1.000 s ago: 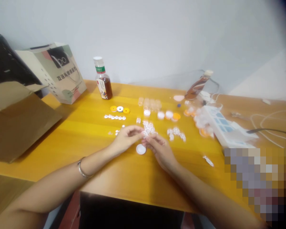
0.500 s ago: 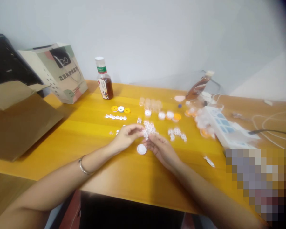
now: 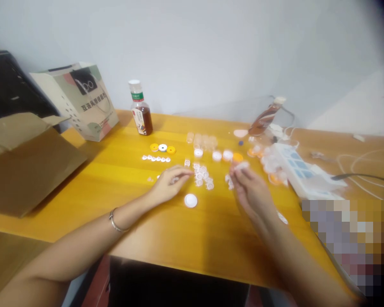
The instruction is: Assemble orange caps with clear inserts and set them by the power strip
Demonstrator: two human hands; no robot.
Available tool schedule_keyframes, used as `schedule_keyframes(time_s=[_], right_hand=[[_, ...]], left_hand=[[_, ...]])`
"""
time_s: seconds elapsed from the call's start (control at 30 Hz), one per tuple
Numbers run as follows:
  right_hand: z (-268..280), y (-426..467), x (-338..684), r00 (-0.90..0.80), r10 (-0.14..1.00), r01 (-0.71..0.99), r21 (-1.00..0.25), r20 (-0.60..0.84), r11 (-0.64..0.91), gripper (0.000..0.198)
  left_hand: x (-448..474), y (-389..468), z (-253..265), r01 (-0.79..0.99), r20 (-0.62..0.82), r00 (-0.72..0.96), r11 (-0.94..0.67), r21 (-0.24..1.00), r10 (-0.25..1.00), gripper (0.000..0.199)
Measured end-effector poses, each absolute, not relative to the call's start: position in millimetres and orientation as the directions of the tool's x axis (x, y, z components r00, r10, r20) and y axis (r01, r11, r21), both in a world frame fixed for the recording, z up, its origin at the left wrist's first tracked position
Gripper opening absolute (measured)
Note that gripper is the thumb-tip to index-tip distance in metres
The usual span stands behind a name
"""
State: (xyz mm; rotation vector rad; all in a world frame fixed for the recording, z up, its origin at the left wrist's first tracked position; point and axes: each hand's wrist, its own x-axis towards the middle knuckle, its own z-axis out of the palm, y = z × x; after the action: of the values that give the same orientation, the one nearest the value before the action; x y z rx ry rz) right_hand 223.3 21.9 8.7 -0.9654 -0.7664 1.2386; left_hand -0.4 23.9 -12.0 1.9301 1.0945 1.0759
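Observation:
My left hand (image 3: 168, 183) hovers over the table left of the loose white openwork plastic pieces (image 3: 200, 175), its fingers curled toward the thumb. Something small and pale shows inside the curl, too blurred to name. My right hand (image 3: 251, 187) is closed on a small white plastic piece (image 3: 242, 166), smeared by motion. It hangs above a second group of white openwork pieces (image 3: 229, 182), partly covering them. Between the hands, nearer me, lies a white round cap (image 3: 190, 200). Farther back are several white discs (image 3: 156, 159) in a row.
Yellow and white rings (image 3: 162, 147), clear cups (image 3: 205, 141) and white round parts (image 3: 216, 155) stand behind. A tea bottle (image 3: 141, 113), a tilted bottle (image 3: 265, 117), a paper bag (image 3: 92, 102), a cardboard box (image 3: 32, 166) and a white-blue case (image 3: 299, 166) surround the work area.
My right hand has moved away from my left, to the right and slightly up, with a white piece in its fingers. My left hand has stayed nearly in place.

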Motion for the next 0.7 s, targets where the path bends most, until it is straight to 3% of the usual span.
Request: schedule_keyframes(time_s=[0.1,0.23,0.43,0.7], right_hand=[[8.4,9.1,254.6,0.381,0.922,-0.304,-0.933,0.066,0.192,0.017],[-16.4,-14.9,291.4,0.625,0.775,-0.113,-0.972,0.093,0.207,0.014],[-39.3,-12.9,297.3,0.565,0.823,-0.160,-0.971,0.057,0.177,0.026],[-25.8,29.0,257.6,0.375,0.925,-0.184,-0.974,0.053,0.130,0.015]], left_hand=[[-1.9,22.8,-11.6,0.382,0.343,0.337,-0.460,0.802,0.877,0.021],[-4.6,25.4,-14.4,0.466,0.339,0.373,-0.490,0.736,0.864,0.021],[-8.9,39.6,-22.7,0.580,0.406,0.382,-0.558,0.594,0.830,0.025],[-13.2,60.9,-25.7,0.694,0.416,0.457,-0.608,0.387,0.786,0.028]])
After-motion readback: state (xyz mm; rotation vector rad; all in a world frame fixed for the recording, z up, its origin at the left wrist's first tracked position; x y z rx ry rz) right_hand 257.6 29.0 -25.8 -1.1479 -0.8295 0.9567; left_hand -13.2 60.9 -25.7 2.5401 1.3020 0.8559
